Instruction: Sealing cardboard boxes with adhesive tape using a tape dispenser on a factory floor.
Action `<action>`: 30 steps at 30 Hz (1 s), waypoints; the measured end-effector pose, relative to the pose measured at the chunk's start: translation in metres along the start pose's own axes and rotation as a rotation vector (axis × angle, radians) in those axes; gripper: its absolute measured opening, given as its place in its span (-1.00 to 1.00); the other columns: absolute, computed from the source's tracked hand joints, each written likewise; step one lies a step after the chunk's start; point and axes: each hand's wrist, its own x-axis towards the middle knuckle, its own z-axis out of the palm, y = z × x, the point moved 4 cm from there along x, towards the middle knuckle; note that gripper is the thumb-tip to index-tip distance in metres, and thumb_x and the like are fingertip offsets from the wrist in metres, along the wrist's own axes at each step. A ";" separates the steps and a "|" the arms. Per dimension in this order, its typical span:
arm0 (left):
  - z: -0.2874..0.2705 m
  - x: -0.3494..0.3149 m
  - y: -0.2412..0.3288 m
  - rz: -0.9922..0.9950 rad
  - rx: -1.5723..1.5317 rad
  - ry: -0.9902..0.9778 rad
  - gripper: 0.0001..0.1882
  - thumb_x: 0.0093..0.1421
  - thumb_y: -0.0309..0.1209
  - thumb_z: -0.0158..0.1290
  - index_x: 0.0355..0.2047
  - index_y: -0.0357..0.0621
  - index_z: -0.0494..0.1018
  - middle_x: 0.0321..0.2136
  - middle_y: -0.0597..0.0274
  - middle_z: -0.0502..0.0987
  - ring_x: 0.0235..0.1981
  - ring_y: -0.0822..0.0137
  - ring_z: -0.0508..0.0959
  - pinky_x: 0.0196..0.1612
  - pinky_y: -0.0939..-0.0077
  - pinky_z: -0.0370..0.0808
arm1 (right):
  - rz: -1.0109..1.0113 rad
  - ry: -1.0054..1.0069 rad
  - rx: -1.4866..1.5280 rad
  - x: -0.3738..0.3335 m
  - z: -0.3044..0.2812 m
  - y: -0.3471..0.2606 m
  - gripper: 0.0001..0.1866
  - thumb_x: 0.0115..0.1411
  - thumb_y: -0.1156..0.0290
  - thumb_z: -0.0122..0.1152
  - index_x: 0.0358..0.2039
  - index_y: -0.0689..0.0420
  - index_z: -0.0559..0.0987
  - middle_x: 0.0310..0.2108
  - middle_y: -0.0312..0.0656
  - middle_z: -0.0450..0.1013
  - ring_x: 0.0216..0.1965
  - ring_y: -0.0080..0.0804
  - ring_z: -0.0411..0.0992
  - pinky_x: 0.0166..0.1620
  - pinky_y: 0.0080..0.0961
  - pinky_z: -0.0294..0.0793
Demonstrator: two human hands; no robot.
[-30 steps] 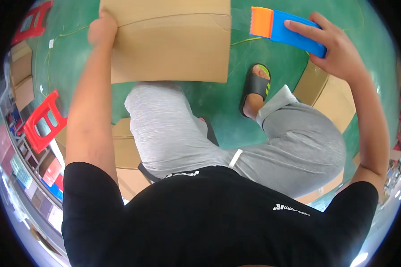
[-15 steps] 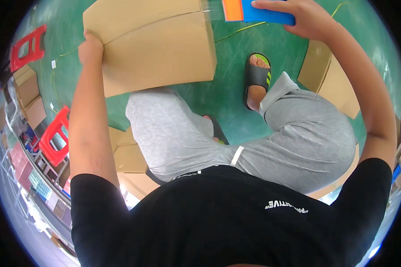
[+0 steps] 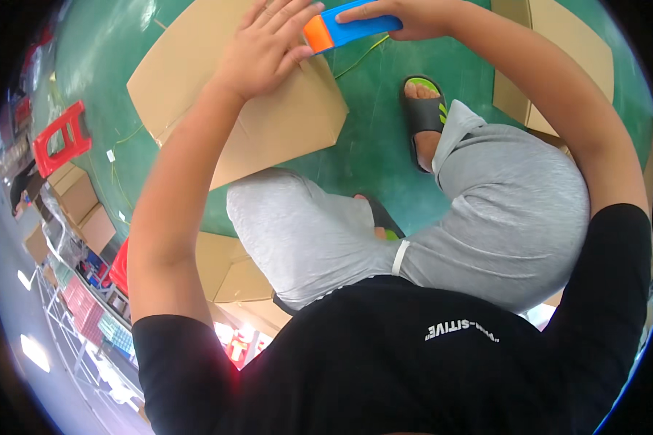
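Note:
A brown cardboard box (image 3: 290, 119) stands on the green floor in front of my left knee. My left hand (image 3: 272, 47) lies on the box near its right edge, fingers stretched and spread. In my right hand (image 3: 413, 16) is a blue and orange tape dispenser (image 3: 359, 27), held at the box's upper right edge. The dispenser's orange end is close against the fingers of my left hand. Whether tape sticks to the box under my palm is hidden.
Other cardboard boxes lie at the right (image 3: 569, 58) and beside my left hip (image 3: 232, 279). A red plastic stool (image 3: 62, 139) stands to the left, another red one partly behind my left arm. A thin yellow strap (image 3: 363, 56) lies on the floor.
My left hand has left the box's left edge and now lies flat near its right edge. The dispenser has moved left and slightly down onto the box's edge. The box appears turned.

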 end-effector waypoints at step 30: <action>0.026 0.044 0.017 0.147 0.303 -0.551 -0.28 0.21 0.16 -0.30 -0.72 -0.21 0.48 -0.59 0.09 0.51 -0.39 0.09 0.50 -0.24 0.23 0.41 | 0.688 0.548 -0.418 -0.102 -0.122 0.021 -0.44 -0.07 0.32 0.16 0.03 0.03 0.42 -0.26 0.07 0.41 -0.20 -0.03 0.41 -0.14 -0.18 0.38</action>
